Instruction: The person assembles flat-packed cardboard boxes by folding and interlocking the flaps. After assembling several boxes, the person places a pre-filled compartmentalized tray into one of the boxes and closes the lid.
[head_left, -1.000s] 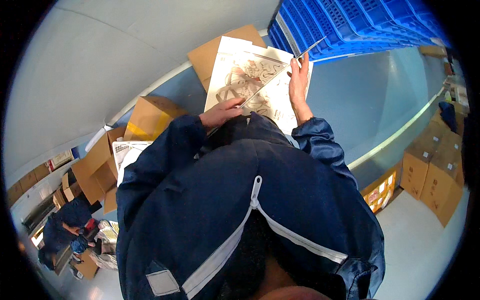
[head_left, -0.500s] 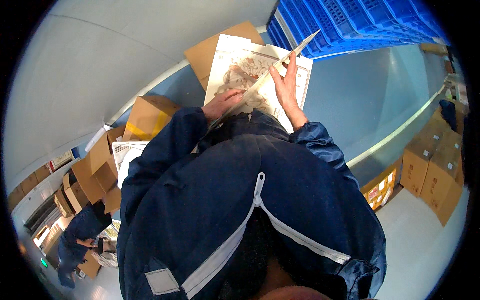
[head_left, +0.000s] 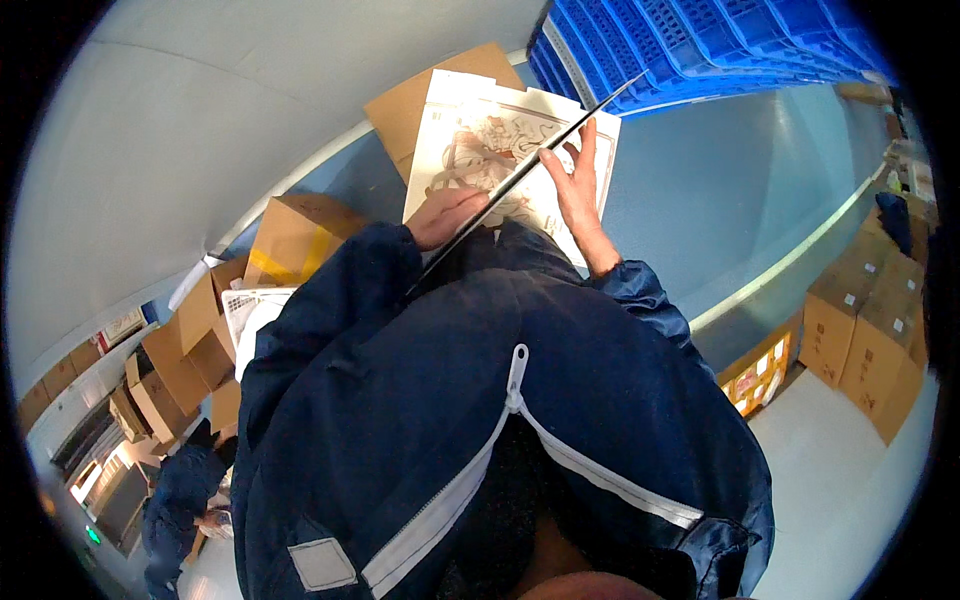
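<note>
A thin flat cardboard sheet point(head_left: 528, 165) stands on edge between my hands, slanting from lower left to upper right, so only its narrow edge shows. My left hand point(head_left: 447, 214) presses its closed fingers against the sheet's left side near the lower end. On the other side, my right hand point(head_left: 577, 190) supports the sheet, thumb and fingers spread with their tips at its edge. Beneath lies a flat white printed cardboard piece point(head_left: 445, 125) with a brownish drawing. Part of that print is hidden by my hands and the sheet.
Brown cardboard point(head_left: 392, 115) lies under the printed piece. Blue plastic crates point(head_left: 690, 50) stand at the far right. Open brown boxes point(head_left: 290, 240) and a white basket point(head_left: 238, 305) are at left; closed cartons point(head_left: 850, 310) stand at right. Another person point(head_left: 180, 500) bends at lower left.
The sheet has tilted from showing a narrow pale face to nearly edge-on. My hands have shifted only slightly. The other person at lower left has moved a little to the right.
</note>
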